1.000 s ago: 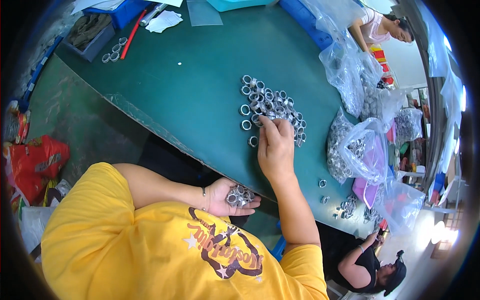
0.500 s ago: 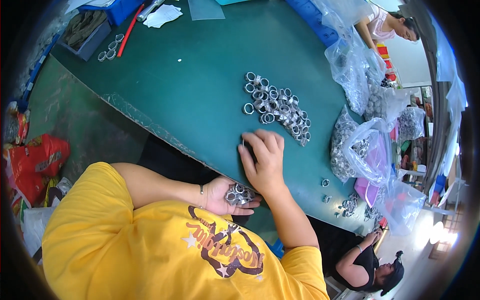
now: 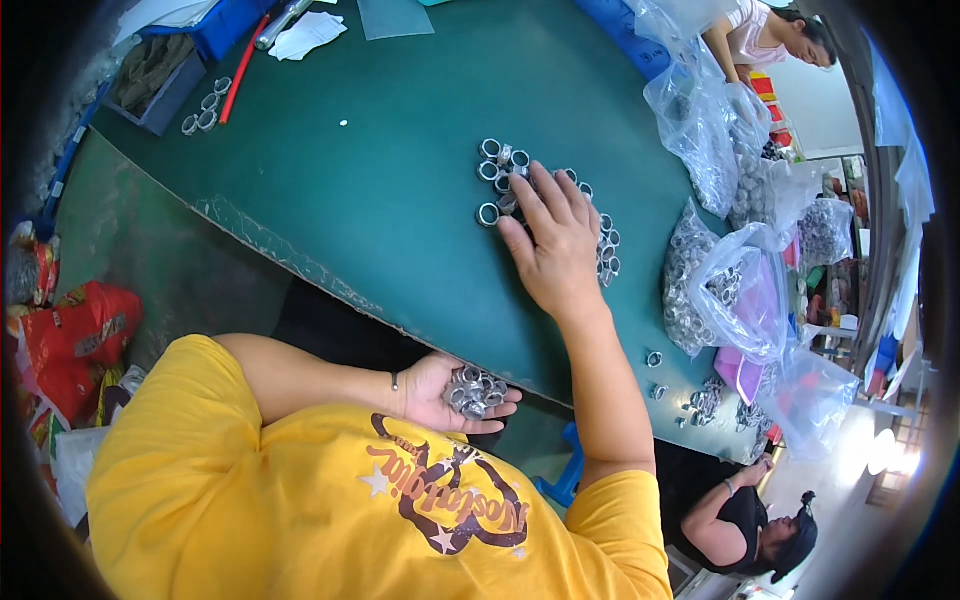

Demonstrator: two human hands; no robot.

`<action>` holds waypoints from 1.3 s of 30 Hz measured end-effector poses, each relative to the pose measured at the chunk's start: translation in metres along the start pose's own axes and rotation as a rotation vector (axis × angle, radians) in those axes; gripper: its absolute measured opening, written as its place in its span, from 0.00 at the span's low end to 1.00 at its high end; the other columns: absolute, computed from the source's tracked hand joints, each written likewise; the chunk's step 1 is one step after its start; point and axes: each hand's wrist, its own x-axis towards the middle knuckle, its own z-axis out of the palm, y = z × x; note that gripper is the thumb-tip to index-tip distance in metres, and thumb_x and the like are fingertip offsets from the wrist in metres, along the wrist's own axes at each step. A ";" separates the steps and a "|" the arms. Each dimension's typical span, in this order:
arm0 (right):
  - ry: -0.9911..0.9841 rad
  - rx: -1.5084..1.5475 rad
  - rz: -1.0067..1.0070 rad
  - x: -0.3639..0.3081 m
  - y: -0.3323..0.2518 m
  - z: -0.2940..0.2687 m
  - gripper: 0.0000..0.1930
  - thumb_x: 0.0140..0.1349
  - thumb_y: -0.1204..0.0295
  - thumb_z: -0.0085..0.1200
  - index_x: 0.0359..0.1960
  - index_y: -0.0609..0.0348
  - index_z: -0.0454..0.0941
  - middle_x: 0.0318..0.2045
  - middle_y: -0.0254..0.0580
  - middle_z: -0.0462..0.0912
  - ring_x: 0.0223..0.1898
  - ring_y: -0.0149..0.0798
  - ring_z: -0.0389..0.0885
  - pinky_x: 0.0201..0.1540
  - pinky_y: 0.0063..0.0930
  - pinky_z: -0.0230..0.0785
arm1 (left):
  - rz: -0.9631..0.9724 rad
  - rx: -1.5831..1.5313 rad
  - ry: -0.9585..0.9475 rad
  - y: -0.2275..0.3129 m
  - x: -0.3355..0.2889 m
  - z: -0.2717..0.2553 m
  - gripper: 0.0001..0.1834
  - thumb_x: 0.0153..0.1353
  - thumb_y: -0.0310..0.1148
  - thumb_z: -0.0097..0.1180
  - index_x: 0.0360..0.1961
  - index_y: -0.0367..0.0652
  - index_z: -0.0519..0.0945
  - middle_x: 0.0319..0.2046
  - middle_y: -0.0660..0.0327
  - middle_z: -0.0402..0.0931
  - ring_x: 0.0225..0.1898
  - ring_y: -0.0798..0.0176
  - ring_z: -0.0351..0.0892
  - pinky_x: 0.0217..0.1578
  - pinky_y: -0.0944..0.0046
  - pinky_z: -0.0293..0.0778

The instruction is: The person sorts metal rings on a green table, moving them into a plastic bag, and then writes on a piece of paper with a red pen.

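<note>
Bag (image 3: 712,290) w/ metal rings (image 3: 685,285) — L hand (image 3: 430,396) spread under clump (image 3: 475,392), R hand (image 3: 562,245) spread over pile (image 3: 608,250).

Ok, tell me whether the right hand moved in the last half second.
Yes, the right hand moved away from the table's near edge, over the metal rings.

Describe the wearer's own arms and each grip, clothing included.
Both arms wear short, loose yellow sleeves: the left sleeve and the right sleeve look plain, and the forearms below them are bare. A thin, dark band circles the left wrist; none shows on the right. The left grip and right grip are both ungloved.
</note>
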 end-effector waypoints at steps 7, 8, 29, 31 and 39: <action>-0.093 0.158 0.005 -0.051 -0.013 -0.012 0.24 0.53 0.66 0.65 0.54 0.47 0.80 0.59 0.41 0.75 0.55 0.48 0.72 0.54 0.43 0.62 | 0.014 0.016 0.049 0.002 -0.003 -0.001 0.27 0.67 0.49 0.49 0.57 0.40 0.75 0.52 0.50 0.78 0.53 0.50 0.78 0.55 0.47 0.74; -0.116 0.167 0.028 -0.060 -0.014 -0.018 0.24 0.53 0.65 0.65 0.55 0.47 0.79 0.60 0.42 0.74 0.56 0.49 0.71 0.56 0.44 0.62 | 0.006 0.016 0.054 0.002 -0.002 -0.002 0.27 0.67 0.50 0.48 0.58 0.40 0.74 0.53 0.50 0.77 0.54 0.51 0.77 0.54 0.48 0.75; 0.165 0.268 0.682 -0.149 0.046 -0.060 0.13 0.58 0.79 0.58 0.45 0.59 0.78 0.47 0.48 0.77 0.51 0.50 0.74 0.56 0.38 0.65 | -0.022 -0.056 0.134 0.002 -0.004 0.014 0.29 0.66 0.48 0.50 0.59 0.37 0.71 0.54 0.49 0.76 0.53 0.50 0.78 0.49 0.48 0.79; 0.182 0.254 0.687 -0.147 0.043 -0.052 0.08 0.58 0.78 0.59 0.40 0.61 0.80 0.44 0.48 0.79 0.48 0.49 0.77 0.52 0.37 0.68 | -0.018 -0.048 0.147 0.002 -0.002 0.014 0.29 0.66 0.48 0.50 0.59 0.36 0.71 0.54 0.48 0.76 0.52 0.50 0.78 0.49 0.47 0.79; 0.326 0.342 0.751 -0.164 0.049 -0.048 0.06 0.55 0.84 0.61 0.33 0.63 0.77 0.39 0.45 0.80 0.35 0.38 0.78 0.38 0.26 0.73 | -0.008 -0.051 0.171 0.003 -0.001 0.015 0.28 0.67 0.47 0.49 0.58 0.35 0.71 0.52 0.48 0.76 0.50 0.50 0.79 0.48 0.47 0.79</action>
